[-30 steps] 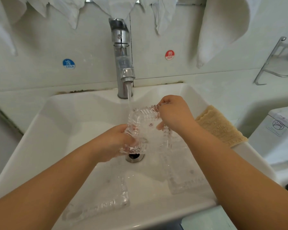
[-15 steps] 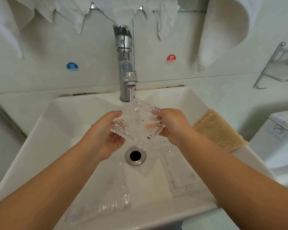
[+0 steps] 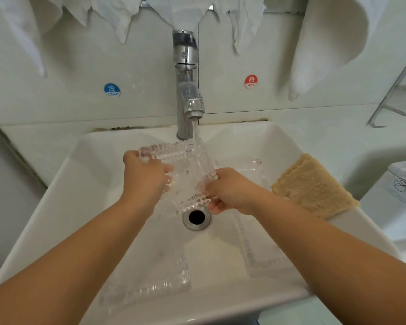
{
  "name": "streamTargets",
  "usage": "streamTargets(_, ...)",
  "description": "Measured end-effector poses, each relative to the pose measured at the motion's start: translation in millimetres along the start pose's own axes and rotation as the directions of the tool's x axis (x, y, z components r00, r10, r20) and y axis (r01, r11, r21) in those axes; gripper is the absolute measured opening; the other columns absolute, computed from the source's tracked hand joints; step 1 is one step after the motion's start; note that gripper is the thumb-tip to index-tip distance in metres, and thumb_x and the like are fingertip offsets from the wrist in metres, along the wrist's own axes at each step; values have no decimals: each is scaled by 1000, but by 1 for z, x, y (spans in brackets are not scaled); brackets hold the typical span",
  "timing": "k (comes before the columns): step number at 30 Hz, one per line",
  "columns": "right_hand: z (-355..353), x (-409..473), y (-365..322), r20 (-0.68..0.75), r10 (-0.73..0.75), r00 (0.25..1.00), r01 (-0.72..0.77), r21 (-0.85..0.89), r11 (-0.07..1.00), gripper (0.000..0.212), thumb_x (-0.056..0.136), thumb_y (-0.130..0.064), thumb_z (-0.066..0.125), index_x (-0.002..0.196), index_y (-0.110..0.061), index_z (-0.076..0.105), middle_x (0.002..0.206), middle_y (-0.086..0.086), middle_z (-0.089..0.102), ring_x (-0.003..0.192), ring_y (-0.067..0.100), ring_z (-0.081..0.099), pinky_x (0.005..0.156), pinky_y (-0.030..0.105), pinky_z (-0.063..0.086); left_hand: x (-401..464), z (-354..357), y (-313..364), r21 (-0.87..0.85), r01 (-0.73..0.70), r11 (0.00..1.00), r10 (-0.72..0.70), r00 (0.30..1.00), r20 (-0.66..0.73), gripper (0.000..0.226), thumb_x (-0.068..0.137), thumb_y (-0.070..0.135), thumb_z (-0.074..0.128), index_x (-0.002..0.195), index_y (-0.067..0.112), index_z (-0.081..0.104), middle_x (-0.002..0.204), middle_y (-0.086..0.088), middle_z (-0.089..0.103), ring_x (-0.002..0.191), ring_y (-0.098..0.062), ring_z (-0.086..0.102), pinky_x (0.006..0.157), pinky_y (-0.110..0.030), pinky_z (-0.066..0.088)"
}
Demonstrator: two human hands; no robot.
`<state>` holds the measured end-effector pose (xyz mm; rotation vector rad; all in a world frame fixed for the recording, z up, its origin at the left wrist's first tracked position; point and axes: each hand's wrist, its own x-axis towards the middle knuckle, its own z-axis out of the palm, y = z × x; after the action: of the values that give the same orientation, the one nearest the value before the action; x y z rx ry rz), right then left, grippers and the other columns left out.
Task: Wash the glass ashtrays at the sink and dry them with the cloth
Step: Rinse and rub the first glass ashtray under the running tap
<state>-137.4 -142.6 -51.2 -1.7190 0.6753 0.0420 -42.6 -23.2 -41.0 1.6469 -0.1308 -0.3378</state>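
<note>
- We see a ribbed glass ashtray held between the two hands, tilted, directly under the water stream that falls from the chrome faucet.
- The left hand lies at the ashtray's left edge; its fingers curl round that edge and grip it, with the fingertips visible through the glass.
- The right hand lies at the ashtray's lower right corner; we see its fingers curled round that corner, grasping it from the side and below.
- Both forearms reach forward from the lower corners of the view and converge over the basin; the left wrist is held straight, the right wrist bends slightly inward.
- The drain sits just below the held ashtray, between the two wrists.
- We note a second ashtray lying on the floor of the sink, beneath the left forearm and well apart from the left hand.
- A third ashtray lies on the basin floor under the right forearm.
- A further glass piece shows just beyond the right hand; we cannot tell its full outline.
- A tan cloth is draped over the sink's rim, to the right of the right hand and apart from it.
</note>
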Motion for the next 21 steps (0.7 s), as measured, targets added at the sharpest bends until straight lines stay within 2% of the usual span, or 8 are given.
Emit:
streamTargets(4, 3, 4, -3, -34, -66, 997, 63, -101, 993, 19, 97, -2, 39, 84, -4, 53, 61, 8, 50, 41, 14, 45, 36, 19, 37, 2, -2, 4, -37, -26, 999, 25, 1000, -6, 23, 96, 6, 32, 112, 21, 38, 82, -8, 62, 59, -19, 52, 56, -30, 42)
streamTargets(7, 4, 6, 2, 83, -35, 996, 23, 151, 988, 29, 89, 12, 37, 72, -10, 43, 48, -1, 45, 39, 9, 34, 38, 17, 26, 0, -4, 4, -17, -74, 997, 74, 997, -27, 21, 97, 8, 35, 113, 21, 40, 84, -7, 64, 62, -18, 53, 58, -31, 44)
streamTargets(9, 3, 10, 7, 121, 0, 993, -31, 257, 966, 28, 89, 11, 45, 74, -13, 46, 54, 0, 48, 42, 7, 34, 42, 17, 26, -3, -4, 4, -28, -88, 996, 87, 996, -25, 21, 96, 7, 35, 107, 23, 43, 86, -8, 65, 62, -19, 53, 58, -31, 44)
streamTargets(12, 8, 12, 8, 63, 30, 998, -32, 43, 999, 19, 84, -16, 71, 73, -12, 56, 55, 0, 46, 41, 8, 32, 44, 19, 25, -8, 0, 3, -37, -73, 997, 74, 997, 11, 27, 95, 4, 35, 93, 29, 44, 85, -9, 64, 63, -20, 51, 57, -30, 42)
streamTargets(14, 12, 11, 4, -93, 40, 995, -54, -155, 986, 38, 77, -44, 75, 69, -11, 58, 53, 1, 53, 33, 7, 38, 42, 21, 29, -8, 4, 2, -38, -62, 997, 63, 998, 29, 27, 94, 3, 34, 95, 28, 44, 84, -9, 64, 62, -20, 50, 56, -30, 42)
streamTargets(17, 14, 12, -1, -277, 51, 959, -129, -269, 954, 62, 84, -66, 53, 60, -9, 49, 47, 2, 52, 33, 10, 45, 45, 23, 36, -7, 8, 0, -32, -59, 998, 61, 997, 46, 26, 94, 3, 32, 103, 24, 44, 83, -10, 63, 59, -19, 49, 54, -29, 42)
streamTargets(19, 13, 14, -2, -319, 21, 948, -118, -288, 950, 65, 91, -66, 37, 65, -8, 47, 48, 2, 51, 30, 9, 46, 43, 23, 35, -8, 9, -1, -22, -67, 997, 68, 996, 54, 27, 92, 1, 33, 105, 22, 43, 83, -10, 62, 59, -20, 49, 55, -30, 42)
streamTargets(21, 12, 15, 0, -320, -28, 947, -55, -246, 968, 58, 97, -56, 37, 65, -9, 47, 50, 1, 50, 35, 11, 48, 44, 22, 34, -7, 9, 1, -29, -61, 998, 63, 997, 41, 26, 94, 2, 34, 106, 23, 44, 83, -10, 62, 59, -20, 48, 54, -30, 41)
